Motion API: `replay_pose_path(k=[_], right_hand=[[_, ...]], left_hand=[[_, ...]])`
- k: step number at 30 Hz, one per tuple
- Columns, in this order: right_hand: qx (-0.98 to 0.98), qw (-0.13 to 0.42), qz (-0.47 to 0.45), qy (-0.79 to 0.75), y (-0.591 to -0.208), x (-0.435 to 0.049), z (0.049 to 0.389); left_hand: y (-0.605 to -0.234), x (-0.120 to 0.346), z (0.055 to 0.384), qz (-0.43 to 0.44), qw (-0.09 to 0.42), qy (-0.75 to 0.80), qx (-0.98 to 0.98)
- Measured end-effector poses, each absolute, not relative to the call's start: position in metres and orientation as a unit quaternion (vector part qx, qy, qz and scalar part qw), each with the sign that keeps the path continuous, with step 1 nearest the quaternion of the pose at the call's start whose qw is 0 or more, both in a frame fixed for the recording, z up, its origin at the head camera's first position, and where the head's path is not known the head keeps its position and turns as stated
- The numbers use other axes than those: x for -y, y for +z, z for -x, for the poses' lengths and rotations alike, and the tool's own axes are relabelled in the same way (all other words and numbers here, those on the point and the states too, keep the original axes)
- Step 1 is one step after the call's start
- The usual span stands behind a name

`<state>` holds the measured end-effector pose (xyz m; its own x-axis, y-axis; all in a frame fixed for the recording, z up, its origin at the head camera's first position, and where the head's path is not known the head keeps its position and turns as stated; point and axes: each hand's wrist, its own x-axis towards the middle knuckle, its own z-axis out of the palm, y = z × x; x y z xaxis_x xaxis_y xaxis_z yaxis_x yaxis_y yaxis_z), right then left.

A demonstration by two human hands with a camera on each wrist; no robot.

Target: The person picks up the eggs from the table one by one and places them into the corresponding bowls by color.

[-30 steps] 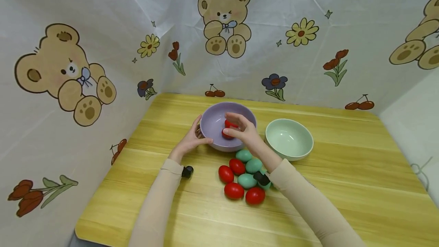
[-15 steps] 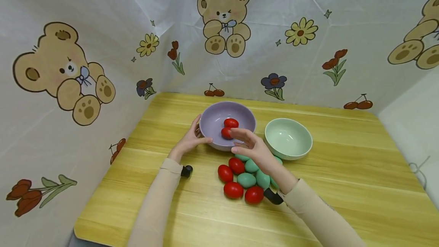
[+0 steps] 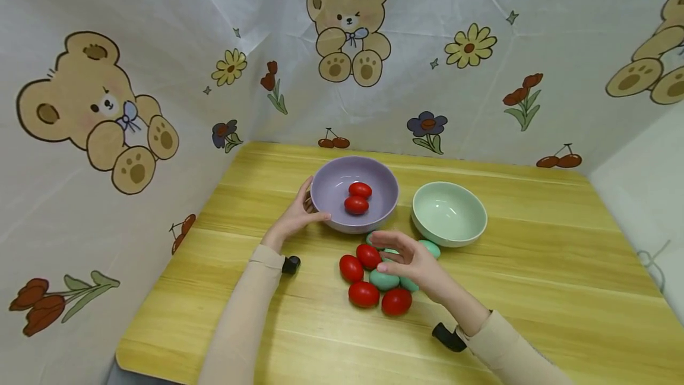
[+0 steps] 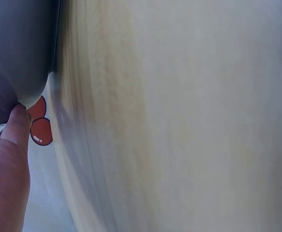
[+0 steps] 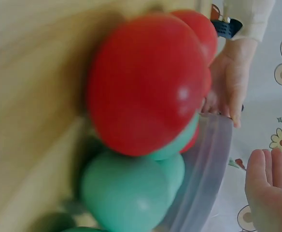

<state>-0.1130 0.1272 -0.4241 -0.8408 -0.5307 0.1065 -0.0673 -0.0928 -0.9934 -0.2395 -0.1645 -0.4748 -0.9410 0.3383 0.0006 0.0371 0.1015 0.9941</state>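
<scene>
Left hand (image 3: 291,218) grasping a purple bowl (image 3: 332,195), right hand (image 3: 414,261) empty above red eggs (image 3: 364,294) and green eggs (image 3: 384,280), two eggs (image 3: 356,205) inside the bowl visible only in the head view.

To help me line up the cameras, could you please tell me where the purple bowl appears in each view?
Head: the purple bowl is near the centre of the picture.
Left wrist: part of the purple bowl, looking dark, fills the upper left corner.
Right wrist: part of the purple bowl shows right of centre, mostly in the lower half, beyond the eggs.
Shared landmark: the left hand, at the purple bowl in all three.
</scene>
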Motion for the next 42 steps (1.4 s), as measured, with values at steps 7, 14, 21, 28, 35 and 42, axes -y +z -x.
replay_pose_path(k=[7,14,21,28,35,42], right_hand=[[-0.671,0.172,0.219,-0.688,-0.438,-0.145,0.094],[-0.682,0.171,0.221,-0.676,-0.448,-0.162,0.080],[-0.702,0.166,0.224,-0.655,-0.458,-0.168,0.071],[-0.719,0.168,0.217,-0.638,-0.465,-0.168,0.066],[-0.737,0.162,0.221,-0.618,-0.467,-0.168,0.066],[-0.749,0.160,0.221,-0.604,-0.466,-0.166,0.065]], left_hand=[[-0.476,0.162,0.240,-0.131,0.118,0.659,-0.731],[-0.473,0.163,0.239,-0.125,0.118,0.659,-0.732],[-0.474,0.164,0.238,-0.135,0.115,0.655,-0.735],[-0.476,0.164,0.239,-0.143,0.110,0.654,-0.734],[-0.469,0.164,0.238,-0.127,0.130,0.660,-0.729],[-0.476,0.163,0.241,-0.123,0.120,0.661,-0.730]])
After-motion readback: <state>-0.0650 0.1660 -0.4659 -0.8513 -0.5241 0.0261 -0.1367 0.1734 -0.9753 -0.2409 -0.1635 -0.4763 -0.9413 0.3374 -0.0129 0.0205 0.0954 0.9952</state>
